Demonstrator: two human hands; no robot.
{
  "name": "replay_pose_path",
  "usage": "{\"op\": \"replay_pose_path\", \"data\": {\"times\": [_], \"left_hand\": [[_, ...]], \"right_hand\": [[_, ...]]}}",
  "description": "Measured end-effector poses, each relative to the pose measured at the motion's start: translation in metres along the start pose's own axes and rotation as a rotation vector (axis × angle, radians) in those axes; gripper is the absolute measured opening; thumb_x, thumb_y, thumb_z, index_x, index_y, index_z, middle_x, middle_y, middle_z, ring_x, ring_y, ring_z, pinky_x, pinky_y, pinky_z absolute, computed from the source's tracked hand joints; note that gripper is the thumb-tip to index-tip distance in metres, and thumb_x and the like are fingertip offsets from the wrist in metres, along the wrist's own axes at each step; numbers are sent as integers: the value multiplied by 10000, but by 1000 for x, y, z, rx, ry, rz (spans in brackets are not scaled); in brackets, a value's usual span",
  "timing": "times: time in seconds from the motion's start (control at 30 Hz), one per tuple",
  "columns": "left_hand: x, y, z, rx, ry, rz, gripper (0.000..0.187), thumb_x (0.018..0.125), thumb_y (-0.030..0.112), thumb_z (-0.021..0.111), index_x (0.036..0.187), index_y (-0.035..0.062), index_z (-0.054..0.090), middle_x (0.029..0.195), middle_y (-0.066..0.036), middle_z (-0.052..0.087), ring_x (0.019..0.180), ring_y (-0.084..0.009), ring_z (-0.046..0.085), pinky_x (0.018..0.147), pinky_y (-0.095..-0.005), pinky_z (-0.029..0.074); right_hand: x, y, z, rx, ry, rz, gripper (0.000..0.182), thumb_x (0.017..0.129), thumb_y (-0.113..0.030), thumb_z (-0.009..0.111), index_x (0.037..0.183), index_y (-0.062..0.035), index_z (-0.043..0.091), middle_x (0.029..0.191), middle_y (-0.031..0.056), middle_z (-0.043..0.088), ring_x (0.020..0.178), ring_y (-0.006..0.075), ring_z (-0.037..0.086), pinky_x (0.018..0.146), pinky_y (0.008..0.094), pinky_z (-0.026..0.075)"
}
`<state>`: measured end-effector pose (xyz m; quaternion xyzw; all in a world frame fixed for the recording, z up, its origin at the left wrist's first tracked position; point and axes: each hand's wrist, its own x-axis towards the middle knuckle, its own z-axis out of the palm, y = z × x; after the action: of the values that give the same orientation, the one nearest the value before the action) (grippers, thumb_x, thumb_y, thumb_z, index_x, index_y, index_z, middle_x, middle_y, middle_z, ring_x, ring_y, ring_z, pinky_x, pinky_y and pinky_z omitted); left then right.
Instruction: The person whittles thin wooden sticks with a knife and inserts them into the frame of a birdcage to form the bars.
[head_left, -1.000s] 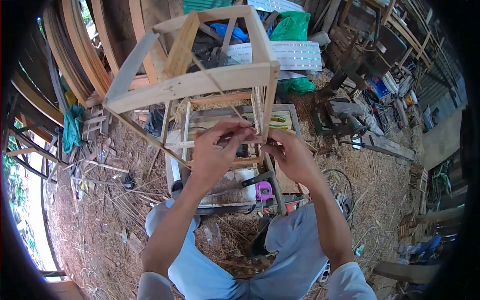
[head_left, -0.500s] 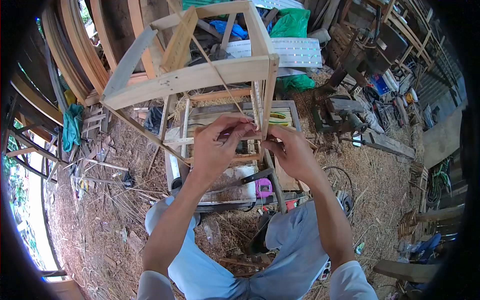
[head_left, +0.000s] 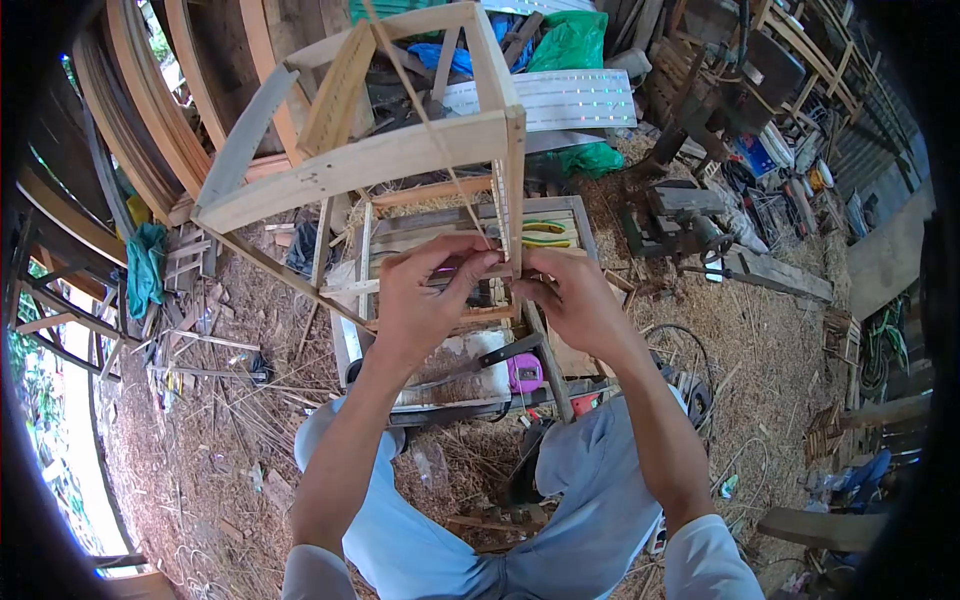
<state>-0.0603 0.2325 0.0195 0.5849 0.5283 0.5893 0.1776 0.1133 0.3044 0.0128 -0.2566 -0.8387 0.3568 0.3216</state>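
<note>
A wooden frame [head_left: 370,160] of pale slats stands tilted before me, over a low bench. My left hand [head_left: 425,295] is closed in a pinch on the lower end of a long thin tan strip [head_left: 430,120], right beside the frame's near right upright. From there the strip slants up to the left across the frame. On the other side, my right hand [head_left: 565,295] has its fingers curled round the lower part of that upright. A row of small openings or strips runs along the upright's inner side. Fingertips of both hands are partly hidden.
The low bench [head_left: 590,240] carries a dark-handled knife [head_left: 510,350], a pink tape measure [head_left: 525,372] and yellow-green-handled pliers [head_left: 545,238]. A machine with a vise [head_left: 690,215] stands at right. Wood scraps and shavings cover the floor; curved planks [head_left: 150,100] lean at left.
The frame and both hands appear slightly further left in view, and the upright stands a little differently. My left hand still pinches the strip, and my right hand stays at the upright.
</note>
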Motion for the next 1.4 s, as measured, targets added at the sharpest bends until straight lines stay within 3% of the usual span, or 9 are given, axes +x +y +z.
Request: {"op": "replay_pose_path", "data": {"times": [0.17, 0.23, 0.37, 0.77, 0.83, 1.0, 1.07, 1.17, 1.4], "left_hand": [[0, -4, 0, -41, -38, -32, 126, 821, -4, 664, 932, -62, 648, 885, -115, 687, 833, -163, 676, 769, -273, 535], [2, -2, 3, 9, -39, 23, 135, 803, 16, 675, 936, -5, 666, 867, -92, 699, 790, -157, 689, 724, -272, 537], [2, -3, 5, 2, -55, 31, 135, 807, -4, 660, 941, -5, 654, 861, -89, 689, 795, -155, 684, 718, -271, 535], [-7, -12, 16, 47, -125, 32, 136, 778, -35, 650, 907, 5, 639, 840, -113, 674, 759, -196, 674, 698, -295, 531], [-4, -12, 25, 144, -171, 240, 114, 783, 4, 665, 896, 14, 652, 829, -124, 675, 754, -244, 669, 677, -321, 524], [3, -8, 29, 263, -122, 219, 101, 806, 36, 662, 897, -2, 643, 840, -119, 680, 772, -242, 674, 680, -317, 518], [6, -7, 22, 82, -132, -9, 91, 821, 31, 649, 898, -15, 633, 849, -111, 686, 783, -204, 679, 695, -299, 521], [5, -13, 21, 45, -61, 50, 79, 846, 7, 622, 921, -19, 614, 853, -103, 682, 802, -170, 676, 718, -285, 524], [5, -10, 19, -301, 61, -24, 82, 882, 23, 608, 929, -38, 578, 915, -107, 662, 848, -133, 650, 752, -251, 518]], "right_hand": [[-2, 4, 1, 4, 15, 3, 66, 823, -11, 616, 848, 39, 581, 680, 205, 570, 611, 344, 561, 574, 377, 428], [-2, -1, -3, -61, -125, 184, 257, 848, 21, 574, 1095, -29, 626, 881, 165, 673, 835, 243, 669, 743, 329, 500], [-4, 6, 2, -66, -81, 147, 247, 847, 27, 566, 1081, -24, 628, 878, 169, 673, 831, 238, 670, 741, 335, 499], [-12, 11, -4, -167, -125, 196, 174, 827, -18, 611, 998, 3, 637, 856, 193, 651, 754, 293, 635, 677, 341, 475], [-12, 25, 3, -35, 27, 135, 178, 818, 12, 593, 991, 15, 634, 862, 195, 653, 773, 306, 640, 691, 349, 478], [-4, 39, 2, -5, 105, -83, 121, 780, 39, 600, 901, 41, 603, 762, 245, 604, 722, 379, 621, 603, 383, 442], [-3, 38, 3, 37, 50, 40, 101, 789, 32, 602, 888, 48, 589, 748, 252, 598, 709, 381, 616, 596, 391, 438], [0, 21, -5, -96, -33, 137, 213, 817, 21, 604, 1027, 7, 635, 855, 207, 649, 775, 317, 649, 679, 345, 481], [-1, 32, 2, -50, 16, 102, 168, 830, 15, 600, 996, 12, 625, 798, 196, 637, 700, 270, 633, 647, 345, 479]]}}
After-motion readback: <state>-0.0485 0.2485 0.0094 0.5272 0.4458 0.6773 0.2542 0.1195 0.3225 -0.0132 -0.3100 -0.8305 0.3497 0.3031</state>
